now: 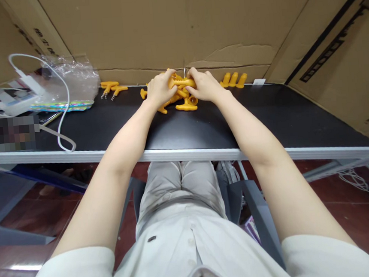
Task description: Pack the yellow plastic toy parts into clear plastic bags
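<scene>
My left hand (160, 88) and my right hand (206, 84) are both closed, with fingers bent around a yellow corkscrew piece (182, 83) that spans between them. The fingers partly cover it, so I cannot tell where the handle ends and the sheath begins. Under and around my hands lies a pile of yellow plastic corkscrew parts, with a T-shaped handle (186, 105) at its front. Left of the pile, a couple of T-handled corkscrews (118, 89) show bare metal spirals. Several yellow sheaths (233, 80) stand in a row to the right.
A black table (184, 132) with a metal front edge spans the view. Cardboard walls (187, 22) rise behind it. On the left are clear plastic wrap (77, 79), a white cable (68, 97) and colourful strips (62, 106). A small white piece (259, 81) lies beyond the sheaths.
</scene>
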Tool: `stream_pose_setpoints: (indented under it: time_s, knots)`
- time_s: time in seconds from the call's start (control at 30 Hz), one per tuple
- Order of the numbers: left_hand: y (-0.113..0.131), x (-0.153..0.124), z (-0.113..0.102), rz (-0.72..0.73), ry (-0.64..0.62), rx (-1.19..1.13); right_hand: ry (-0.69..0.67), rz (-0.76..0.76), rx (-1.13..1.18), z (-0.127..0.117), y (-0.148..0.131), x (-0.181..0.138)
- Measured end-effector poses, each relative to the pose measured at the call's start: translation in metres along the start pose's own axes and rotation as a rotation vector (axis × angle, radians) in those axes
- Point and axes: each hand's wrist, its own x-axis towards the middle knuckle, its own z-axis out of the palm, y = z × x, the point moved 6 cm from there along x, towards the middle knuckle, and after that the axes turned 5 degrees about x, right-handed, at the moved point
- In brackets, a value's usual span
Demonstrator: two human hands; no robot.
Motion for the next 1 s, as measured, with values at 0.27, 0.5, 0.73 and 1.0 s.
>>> stream_pose_setpoints:
  time_s: [0.27, 0.5, 0.73, 1.0]
  knots:
    - [0.008, -0.006, -0.007, -0.071, -0.042, 0.036, -0.025, 0.031, -0.081, -0.006, -0.002, 0.000]
    - [0.005, -0.003, -0.005, -0.094, -0.015, -0.001, 0.053, 0.035, -0.231, -0.034, -0.022, -0.007]
    - [0.015, -0.004, -0.006, -0.080, -0.025, 0.042, 0.088, 0.103, -0.186, -0.041, -0.020, -0.009]
    - [0.022, -0.009, -0.010, -0.060, -0.092, 0.094, 0.003, 0.113, -0.306, -0.034, -0.021, -0.011]
